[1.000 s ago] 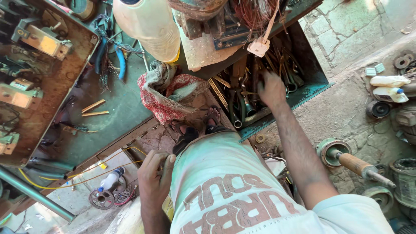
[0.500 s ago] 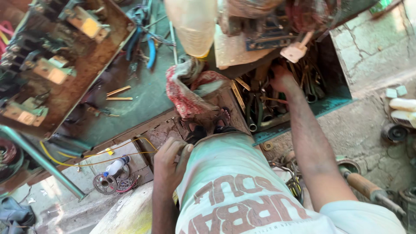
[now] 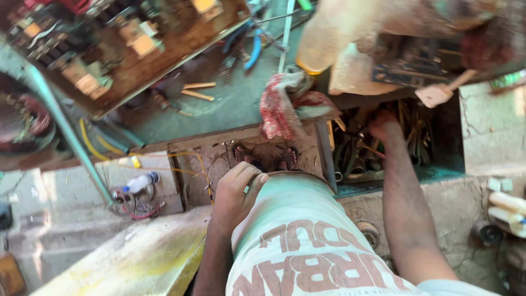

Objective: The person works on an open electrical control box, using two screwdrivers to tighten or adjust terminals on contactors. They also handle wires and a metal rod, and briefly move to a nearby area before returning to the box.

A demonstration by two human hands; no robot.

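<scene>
My right hand (image 3: 383, 127) reaches down into a green-edged drawer (image 3: 394, 176) packed with metal tools (image 3: 356, 153); its fingers are buried among them, so what they grip is hidden. My left hand (image 3: 235, 192) rests against my pale green shirt (image 3: 307, 235) at the waist, fingers curled, with a ring on one finger. A red patterned rag (image 3: 282, 107) hangs over the workbench edge just left of the drawer. My feet in sandals (image 3: 263, 158) show below on the cracked ground.
A green workbench top (image 3: 230, 104) carries blue-handled pliers (image 3: 253, 46) and small wooden sticks (image 3: 197, 90). A brown board with electrical parts (image 3: 109, 49) leans at upper left. A wooden mallet-like piece (image 3: 438, 93) overhangs the drawer. A bottle (image 3: 139, 182) lies on the floor.
The view has swung left and closer. My right hand has stayed deep in the tool drawer, and my left hand has stayed at my waist.
</scene>
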